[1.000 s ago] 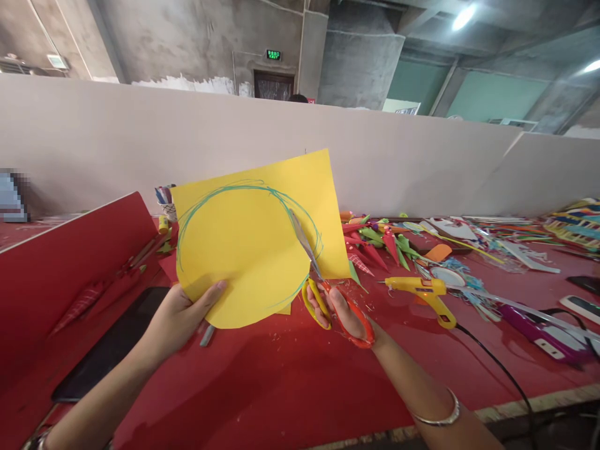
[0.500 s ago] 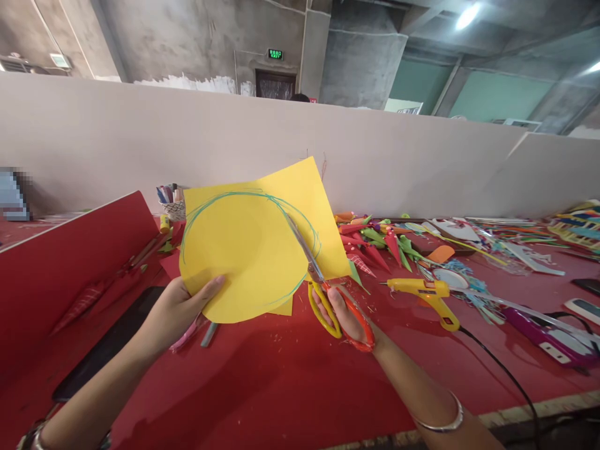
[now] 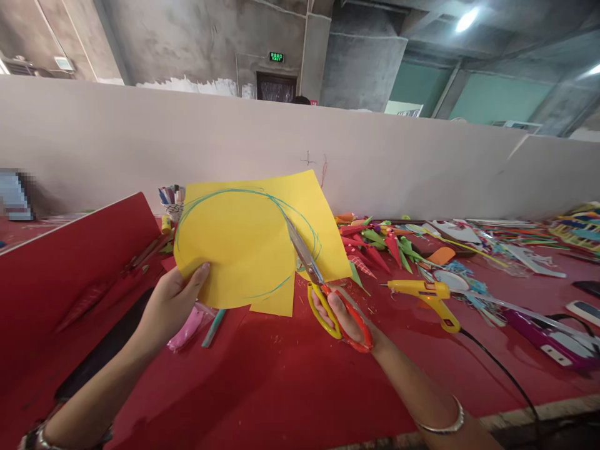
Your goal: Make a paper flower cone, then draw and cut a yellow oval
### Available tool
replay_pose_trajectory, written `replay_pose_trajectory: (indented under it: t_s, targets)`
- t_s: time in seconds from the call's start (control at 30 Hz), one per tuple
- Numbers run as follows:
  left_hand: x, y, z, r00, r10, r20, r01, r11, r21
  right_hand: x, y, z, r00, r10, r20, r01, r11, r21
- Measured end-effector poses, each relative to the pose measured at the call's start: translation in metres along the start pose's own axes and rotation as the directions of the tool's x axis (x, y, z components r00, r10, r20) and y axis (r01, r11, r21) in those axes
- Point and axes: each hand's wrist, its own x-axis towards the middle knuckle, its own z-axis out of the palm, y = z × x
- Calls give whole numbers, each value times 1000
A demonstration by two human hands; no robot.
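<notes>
Yellow paper (image 3: 239, 244) with a circle drawn on it in green lines is held up in front of me. My left hand (image 3: 175, 300) pinches its lower left edge, thumb on the near face. In my right hand (image 3: 340, 315) are scissors (image 3: 307, 256) with one yellow and one red handle loop. Their blades lie at the paper along the right side of the drawn circle, pointing up and left. The lower edge of the circle is cut round, and a strip of the sheet hangs to the right, behind the blades.
A yellow glue gun (image 3: 424, 294) with a black cord lies to the right, near a purple power strip (image 3: 548, 337). Red and green paper cones (image 3: 375, 240) are heaped behind. A pen cup (image 3: 172, 203) stands back left, beside a red board (image 3: 84, 256). A pale partition (image 3: 244, 137) closes the back.
My left hand has shifted slightly left and up with the paper, which has tilted. A gap now shows between the round piece and the strip near the blades. The scissors have hardly moved.
</notes>
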Motion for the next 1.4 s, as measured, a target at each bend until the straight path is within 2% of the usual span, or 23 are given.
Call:
replay_pose_trajectory:
  t_s: [0.17,0.33,0.53,0.7,0.9,1.2,1.3,1.4]
  targets:
    - [-4,0,-4,990,117,-76,-86,941,327,1,-1,-1,990,-12,141,-3,995,104]
    - [-7,1,-8,979,205,-14,-175,870,460,0,0,-2,992,-62,109,56,997,51]
    - [-11,6,-2,981,187,53,-192,899,394,1,-2,5,994,-85,73,82,996,40]
    - [-12,6,2,990,119,73,-136,945,298,-1,-6,9,996,-81,-26,82,996,22]
    - [-7,1,-1,998,47,46,-57,971,231,-1,-7,9,997,-38,-71,38,999,1]
    - [-4,-4,-1,999,16,47,-24,985,171,1,-8,8,996,-57,-72,54,997,-50]
    - [-2,-4,-6,998,37,42,-45,976,213,-1,-14,5,996,-64,-60,59,995,-85]
    - [0,-4,-14,999,17,29,-25,956,293,-2,-19,1,999,-52,7,52,997,-64]
